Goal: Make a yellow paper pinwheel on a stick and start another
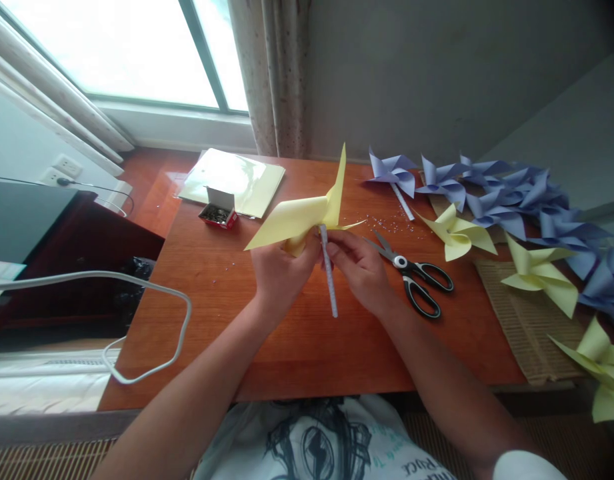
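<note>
A yellow paper pinwheel is held up over the middle of the wooden table, its blades spread toward the window and upward. My left hand is closed on the pinwheel near its centre, from behind and below. A pale, patterned paper stick points down toward me, its top end against the pinwheel's middle. My right hand pinches at the upper part of the stick, with thumb and fingers together. Whether the stick is fastened to the pinwheel is hidden by the fingers. Scissors with black handles lie partly open beside my right hand.
An opened small red box of metal pieces stands by a pack of pale yellow paper. Several purple pinwheels and yellow pinwheels lie at right, some on corrugated cardboard. A white cable loops over the table's left edge.
</note>
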Demonstrator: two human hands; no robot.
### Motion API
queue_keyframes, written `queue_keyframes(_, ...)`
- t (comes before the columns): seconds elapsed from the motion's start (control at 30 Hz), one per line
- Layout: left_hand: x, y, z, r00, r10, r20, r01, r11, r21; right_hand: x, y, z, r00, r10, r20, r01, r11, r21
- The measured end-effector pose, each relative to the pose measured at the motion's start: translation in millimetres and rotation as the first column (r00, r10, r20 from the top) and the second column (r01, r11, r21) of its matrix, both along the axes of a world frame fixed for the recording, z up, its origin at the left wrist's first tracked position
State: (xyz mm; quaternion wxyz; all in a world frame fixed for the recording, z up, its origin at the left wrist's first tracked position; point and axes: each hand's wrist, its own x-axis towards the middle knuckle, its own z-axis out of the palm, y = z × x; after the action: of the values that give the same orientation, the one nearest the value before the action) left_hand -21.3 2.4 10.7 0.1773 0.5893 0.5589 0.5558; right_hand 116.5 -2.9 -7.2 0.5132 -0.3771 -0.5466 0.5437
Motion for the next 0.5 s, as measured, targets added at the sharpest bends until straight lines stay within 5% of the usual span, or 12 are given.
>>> queue_keyframes(0.17, 1.0, -0.8, -1.3, 1.000, 0.025, -0.009, -0.025, 0.999, -0.030, 0.3, -3.7, -5.2, 0.959, -0.145, 0.243, 0.098, 0.976, 0.196)
queue_keyframes(0.33, 0.8, -0.5, -1.9, 1.000, 0.024, -0.001, -0.024, 0.999, -0.034, 0.9, -5.7, -3.2, 0.854, -0.321, 0.409, 0.135, 0.896, 0.422)
queue_keyframes(0.5, 1.1, -0.6, -0.4, 1.000, 0.002, 0.024, -0.001, 0.999, -0.040, 1.2, -7.7, -0.2, 0.785, -0.383, 0.487, 0.112, 0.861, 0.497)
